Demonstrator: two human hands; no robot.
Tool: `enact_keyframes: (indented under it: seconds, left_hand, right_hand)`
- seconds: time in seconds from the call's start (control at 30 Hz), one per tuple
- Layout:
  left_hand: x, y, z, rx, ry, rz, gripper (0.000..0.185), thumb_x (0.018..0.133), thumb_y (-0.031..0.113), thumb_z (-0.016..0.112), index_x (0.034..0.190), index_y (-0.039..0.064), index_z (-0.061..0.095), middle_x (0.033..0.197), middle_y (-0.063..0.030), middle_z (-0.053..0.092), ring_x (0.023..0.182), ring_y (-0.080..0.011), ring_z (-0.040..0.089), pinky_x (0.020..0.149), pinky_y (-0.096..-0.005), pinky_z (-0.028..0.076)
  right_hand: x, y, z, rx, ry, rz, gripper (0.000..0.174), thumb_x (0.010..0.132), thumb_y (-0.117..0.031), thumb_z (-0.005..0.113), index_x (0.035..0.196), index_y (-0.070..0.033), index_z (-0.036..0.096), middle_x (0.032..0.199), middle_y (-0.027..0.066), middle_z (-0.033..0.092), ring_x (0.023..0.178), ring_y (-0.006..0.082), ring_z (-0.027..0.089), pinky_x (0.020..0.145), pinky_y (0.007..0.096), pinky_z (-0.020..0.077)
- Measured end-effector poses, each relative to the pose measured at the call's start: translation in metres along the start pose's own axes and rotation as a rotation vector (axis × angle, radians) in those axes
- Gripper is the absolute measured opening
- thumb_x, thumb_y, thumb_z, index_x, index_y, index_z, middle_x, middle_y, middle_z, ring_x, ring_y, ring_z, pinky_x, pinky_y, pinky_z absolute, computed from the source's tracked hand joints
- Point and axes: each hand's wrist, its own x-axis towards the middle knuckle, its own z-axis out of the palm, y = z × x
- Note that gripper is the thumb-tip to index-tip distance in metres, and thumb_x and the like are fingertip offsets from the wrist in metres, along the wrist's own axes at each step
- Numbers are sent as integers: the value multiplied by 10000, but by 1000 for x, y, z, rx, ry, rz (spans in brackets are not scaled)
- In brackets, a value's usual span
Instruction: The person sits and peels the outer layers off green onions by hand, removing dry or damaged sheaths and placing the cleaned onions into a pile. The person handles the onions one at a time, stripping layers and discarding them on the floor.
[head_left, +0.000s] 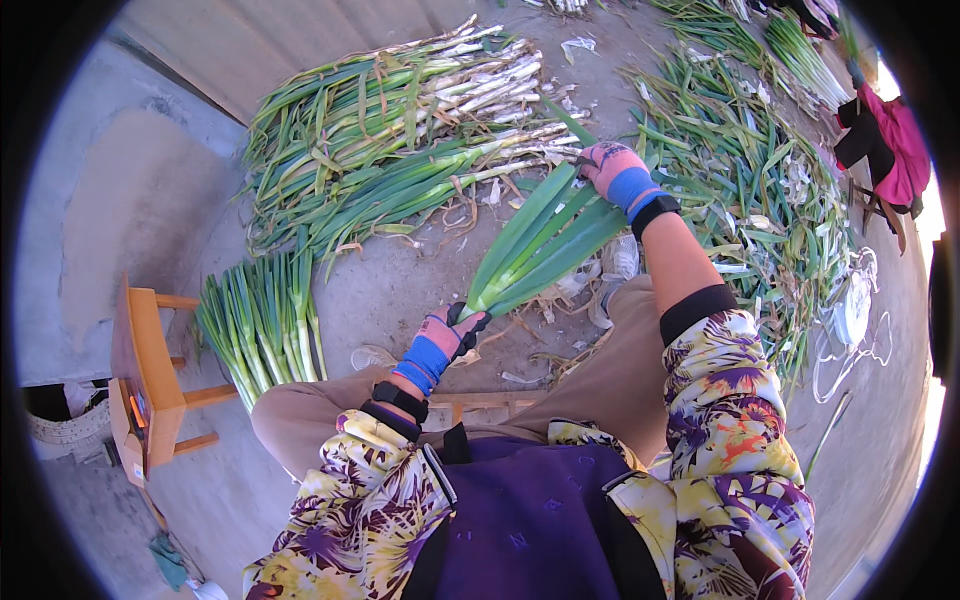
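Observation:
My left hand (442, 341), in a pink and blue work glove, is closed around the pale stalk of a large green onion (532, 244). Its broad green leaves fan out up and to the right. At the upper ends of these leaves, my right hand (611, 172), gloved the same way, has its fingers closed on leaf tips; a leaf also sticks out above it. Beyond my hands lies a big pile of untrimmed green onions (390, 127), white ends to the right. Left of my knee, a row of cleaner green onions (262, 322) leans with leaves upward.
Stripped leaves (750, 180) cover the floor at right. A small wooden stool (154, 375) lies at left. A white face mask (853, 307) with cords is at far right. A person in pink clothing (892, 142) is at the upper right edge, near another bundle of green onions (806, 60).

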Motion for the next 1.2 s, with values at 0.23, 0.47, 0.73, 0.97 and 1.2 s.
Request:
enact_keyframes:
  seconds: [0.23,0.47,0.73,0.97,1.2]
  left_hand:
    - [-4,-18,-8,90,-78,-153,246,810,303,621,837,58,615,569,14,519,466,-68,441,420,-227,344]
    - [0,-26,-10,-35,-197,-119,321,790,405,608,847,90,616,570,-1,541,443,-90,472,424,-238,378]
    - [-9,-36,-27,-51,-76,-148,270,814,326,610,850,60,623,569,23,525,469,-66,452,435,-227,348]
    - [-9,-43,-26,-203,-52,-128,256,850,267,571,818,14,595,579,-5,535,474,-90,473,445,-241,378]
    - [-3,-46,-22,-115,-68,-121,232,830,245,601,830,13,600,614,-4,554,495,-79,481,450,-235,381]
  right_hand:
    - [-22,20,-6,540,-506,-2,347,756,-335,648,972,-65,619,797,36,630,708,133,563,662,264,445]
    - [-10,19,3,534,-242,-122,283,790,-277,608,954,-46,624,799,72,630,726,144,566,691,269,447]
    - [4,156,-3,1024,358,502,352,790,-311,630,1030,-57,590,832,69,652,596,132,577,510,241,445]
    - [-12,65,-14,179,294,363,510,756,-456,596,1112,-92,565,1007,168,612,942,299,579,826,351,442]
    - [-13,-1,-17,138,102,-222,344,809,-392,539,1060,-161,593,1077,97,581,957,283,561,827,359,438]
